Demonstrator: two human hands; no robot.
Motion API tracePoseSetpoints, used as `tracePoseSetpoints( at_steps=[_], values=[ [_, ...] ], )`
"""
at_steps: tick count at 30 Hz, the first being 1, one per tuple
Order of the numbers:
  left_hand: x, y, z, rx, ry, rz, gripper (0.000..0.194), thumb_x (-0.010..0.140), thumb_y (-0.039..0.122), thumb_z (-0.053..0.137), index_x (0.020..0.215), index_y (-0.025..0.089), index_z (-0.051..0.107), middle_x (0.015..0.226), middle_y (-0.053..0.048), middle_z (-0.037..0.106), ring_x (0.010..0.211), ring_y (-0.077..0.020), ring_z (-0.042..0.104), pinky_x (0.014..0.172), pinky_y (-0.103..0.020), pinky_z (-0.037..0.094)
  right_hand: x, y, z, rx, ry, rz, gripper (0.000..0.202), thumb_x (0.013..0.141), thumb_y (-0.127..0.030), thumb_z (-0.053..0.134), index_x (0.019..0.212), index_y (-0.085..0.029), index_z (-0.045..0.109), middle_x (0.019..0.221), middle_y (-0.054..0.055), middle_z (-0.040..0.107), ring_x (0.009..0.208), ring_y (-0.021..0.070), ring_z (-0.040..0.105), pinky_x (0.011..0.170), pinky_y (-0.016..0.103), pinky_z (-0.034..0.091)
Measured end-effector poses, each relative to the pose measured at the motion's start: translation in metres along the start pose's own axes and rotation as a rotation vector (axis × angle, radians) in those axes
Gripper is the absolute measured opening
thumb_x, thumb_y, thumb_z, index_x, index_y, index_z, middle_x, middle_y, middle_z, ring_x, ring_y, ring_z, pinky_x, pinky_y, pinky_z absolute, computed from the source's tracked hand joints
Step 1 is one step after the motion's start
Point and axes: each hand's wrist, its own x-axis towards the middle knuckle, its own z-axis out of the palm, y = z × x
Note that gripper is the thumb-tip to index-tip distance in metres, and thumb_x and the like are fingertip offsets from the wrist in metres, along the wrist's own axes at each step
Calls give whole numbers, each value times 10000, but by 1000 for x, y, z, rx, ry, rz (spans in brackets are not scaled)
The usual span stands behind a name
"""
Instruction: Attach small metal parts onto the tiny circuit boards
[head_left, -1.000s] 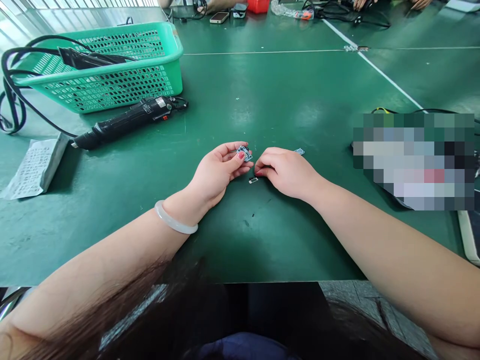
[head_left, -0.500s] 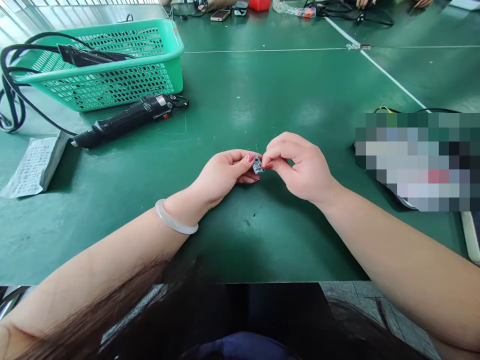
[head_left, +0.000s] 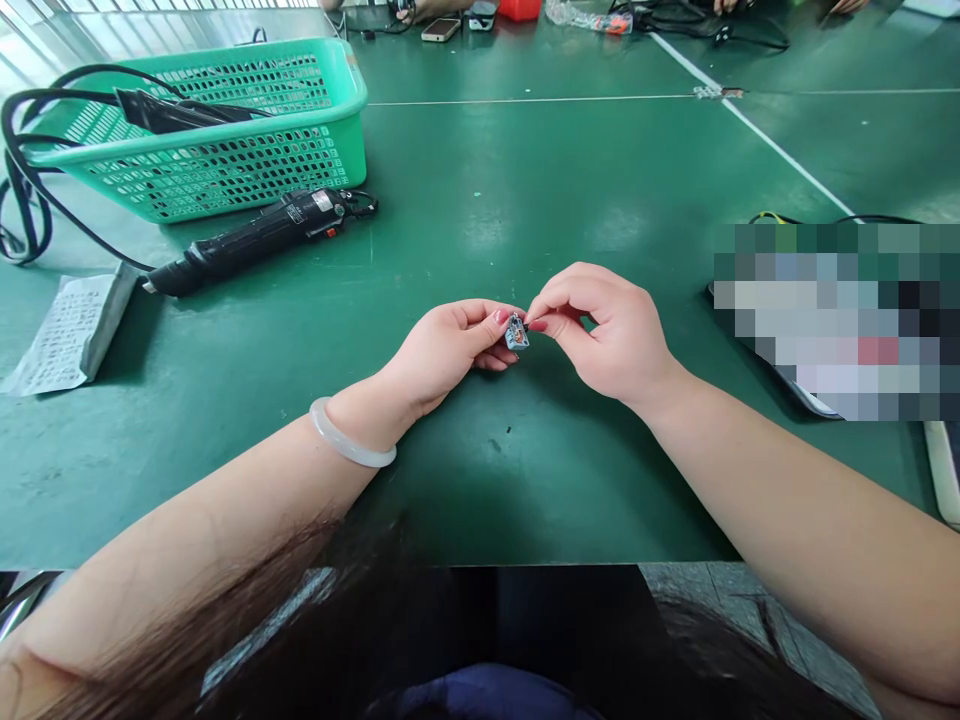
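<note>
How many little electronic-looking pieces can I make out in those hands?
1: the small piece, held by the left hand. The right hand, with its fingertips right at the piece's edge, may hide more; that is too small to tell.

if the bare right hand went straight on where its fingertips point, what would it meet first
Most likely the small, boxy, blue-grey electronic-looking part pinched in the left hand; the right hand points at its edge, perhaps touching, but depth is unclear.

Over my feed, I saw a smooth, glossy tabletop (head_left: 480, 490), shiny plastic basket (head_left: 352, 150) and polished bangle (head_left: 351, 454); the small part (head_left: 517, 336) was too tiny to judge.
</note>
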Motion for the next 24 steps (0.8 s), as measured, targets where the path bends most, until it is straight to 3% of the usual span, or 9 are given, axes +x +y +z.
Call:
tracePoseSetpoints(
  at_steps=[4,10,13,16,24],
  values=[
    [1,1,2,-103,120,4,174,987,172,559,863,141,678,749,-2,683,604,-58,617,640,-199,501,1,2,0,-45,0,109,150,895,-210,617,776,-232,706,802,29,660,708,167,553,655,331,442],
    [3,2,2,-177,287,44,115,999,185,540,938,169,636,802,27,684,609,-39,609,655,-185,499,0,7,8,-51,-287,125,57,811,-243,765,859,-236,795,877,22,701,698,151,559,659,321,444],
    [3,1,2,-169,296,54,86,985,176,566,938,168,638,795,30,678,603,-37,609,652,-188,500,0,7,13,-103,-323,70,137,869,-214,707,953,-230,815,930,47,734,850,196,628,787,355,485],
    [3,1,2,-162,288,63,102,981,166,573,906,155,641,759,27,669,606,-38,609,648,-185,497,0,7,16,-184,-351,25,158,896,-189,665,906,-228,818,923,56,756,913,226,630,862,391,487],
    [2,1,3,-150,294,65,87,955,166,625,872,145,640,732,17,675,619,-48,612,668,-199,505,2,5,13,-160,-376,83,175,872,-129,649,759,-220,747,807,16,746,844,199,620,802,345,465]
  ],
)
